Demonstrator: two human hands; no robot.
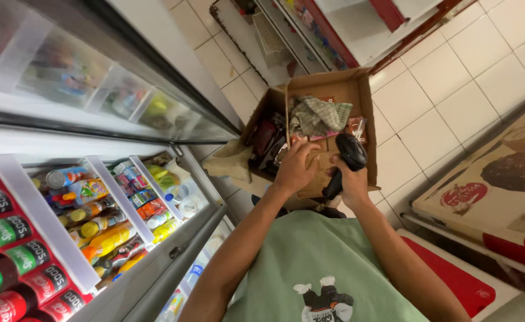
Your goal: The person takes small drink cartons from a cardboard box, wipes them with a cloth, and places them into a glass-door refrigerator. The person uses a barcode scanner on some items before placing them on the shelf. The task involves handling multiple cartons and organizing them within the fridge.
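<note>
Black scanner (350, 156) is clasped in the right hand (350, 182) at three o'clock of the left hand (295, 168), whose open grip reaches into the cardboard box (328, 89), likely mid-scan, next needing an item lifted.

A glass-doored drinks cooler (95, 197) fills the left side, its white shelf dividers (42, 217) separating rows of red and green soft-drink cans (3, 256) from yellow and orange juice bottles (104, 235) and small multicoloured cartons (140, 194). A closed glass door (84, 83) above shows blurred packages behind it. The floor is laid with white square tiles (453, 77). On the right stands a chest freezer with a printed ice-cream picture on its lid (507, 179) and a red panel (453, 277) below.
</note>
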